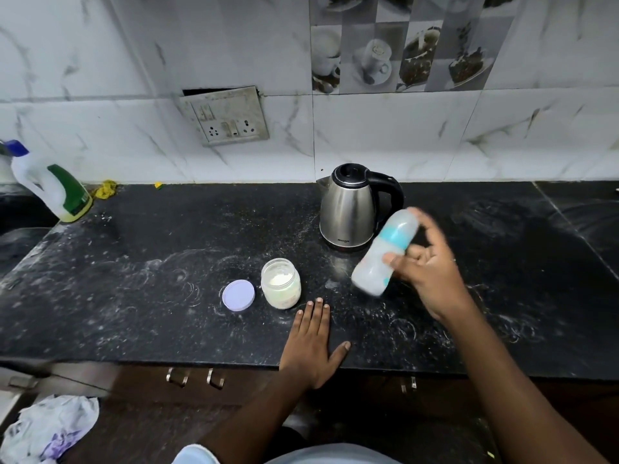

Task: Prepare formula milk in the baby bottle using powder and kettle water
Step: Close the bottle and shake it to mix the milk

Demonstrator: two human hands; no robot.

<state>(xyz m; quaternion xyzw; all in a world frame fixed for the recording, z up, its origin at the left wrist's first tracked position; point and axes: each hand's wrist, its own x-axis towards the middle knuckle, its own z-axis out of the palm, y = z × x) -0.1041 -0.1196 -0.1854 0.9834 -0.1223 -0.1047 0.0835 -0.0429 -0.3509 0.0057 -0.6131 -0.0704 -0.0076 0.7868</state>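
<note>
One dusty black counter (167, 296) carries a steel kettle (348, 209) at the far side and, nearer, an open powder jar (280, 283) with its lilac lid (238, 295) lying just left. The right hand (432, 272) grasps the baby bottle (385, 252), tilted and blurred, seemingly capped, near the kettle, while the left hand (311, 343) lies flat, fingers spread, beside the jar.

- Single head view, worn; looks forward and steeply down over the desk (134, 296).
- Faces the tiled wall (402, 135) behind; cabinet fronts at the bottom.
- Close: both forearms enter from the lower edge.
- Wide-angle; desk edges bow.
- No second view.
</note>
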